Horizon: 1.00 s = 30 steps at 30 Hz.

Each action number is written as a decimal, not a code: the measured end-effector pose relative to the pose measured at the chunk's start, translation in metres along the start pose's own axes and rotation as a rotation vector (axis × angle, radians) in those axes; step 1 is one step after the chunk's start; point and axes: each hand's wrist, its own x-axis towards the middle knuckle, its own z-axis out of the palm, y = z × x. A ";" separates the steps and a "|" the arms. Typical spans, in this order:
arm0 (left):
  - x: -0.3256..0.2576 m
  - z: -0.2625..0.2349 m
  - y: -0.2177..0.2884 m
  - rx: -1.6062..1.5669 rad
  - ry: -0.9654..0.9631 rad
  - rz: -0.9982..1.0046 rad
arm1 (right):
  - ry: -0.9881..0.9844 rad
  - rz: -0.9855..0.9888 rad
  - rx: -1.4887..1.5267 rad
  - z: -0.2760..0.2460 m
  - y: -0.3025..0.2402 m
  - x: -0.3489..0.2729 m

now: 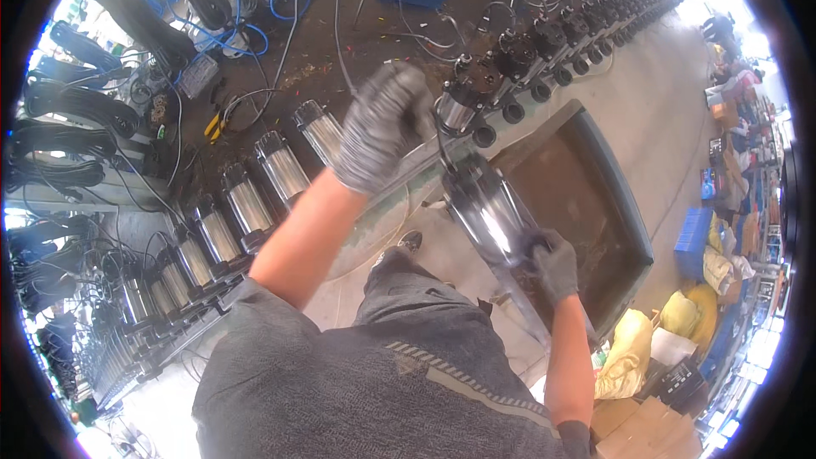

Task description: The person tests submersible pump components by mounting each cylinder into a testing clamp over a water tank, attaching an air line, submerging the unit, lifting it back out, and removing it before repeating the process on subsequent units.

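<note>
Overhead, a fisheye view looks down on a person in grey clothes and grey work gloves, standing over a concrete floor (646, 119). Near the centre of the frame, both hands carry a stainless steel submersible pump (489, 208).

The right hand (554, 265), right of centre and lower, has its fingers wrapped around the pump's lower end. The left hand (384, 123), above centre, is closed in a fist on the black cable (439, 138) that rises from the pump's dark top; motion blur softens it.

The pump's long axis runs diagonally, from its top end at upper left to its base at lower right, tilted rather than upright. It hangs in the air above the near edge of a dark, shallow rectangular tank (625, 204) at centre right.

As for progress, many pumps already stand finished-looking in two lines: a row of shiny cylinders (255, 187) running to the lower left, and a row of black-topped pumps (552, 59) stretching to the upper right. The carried pump has not been set down in either row or in the tank. Coiled black cables (76, 119) lie at the left edge.
</note>
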 end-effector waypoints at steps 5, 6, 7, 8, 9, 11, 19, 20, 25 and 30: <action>0.043 -0.027 0.065 0.376 0.087 0.254 | -0.082 -0.221 0.057 0.098 -0.086 0.078; 0.053 -0.035 0.073 0.451 0.109 0.285 | -0.128 -0.042 0.270 0.121 -0.098 0.093; 0.062 -0.046 0.079 0.517 0.139 0.283 | -0.186 0.113 0.517 0.143 -0.108 0.107; 0.071 -0.058 0.081 0.583 0.170 0.281 | -0.188 0.091 0.484 0.162 -0.115 0.120; 0.081 -0.073 0.083 0.646 0.192 0.289 | -0.199 0.070 0.472 0.179 -0.121 0.131; 0.100 -0.106 0.076 0.766 0.246 0.168 | -0.196 0.007 0.371 0.204 -0.126 0.148; 0.115 -0.201 0.010 1.377 0.117 -0.082 | -0.270 -0.474 -0.037 0.215 -0.138 0.157; 0.112 -0.198 0.006 1.419 0.097 -0.124 | -0.225 -0.538 -0.101 0.206 -0.132 0.149; 0.104 -0.139 -0.023 1.221 -0.008 -0.111 | -0.434 -0.215 -0.001 0.130 -0.078 0.102; 0.138 -0.066 -0.074 0.924 -0.134 0.117 | -0.243 0.132 0.212 0.057 -0.014 0.043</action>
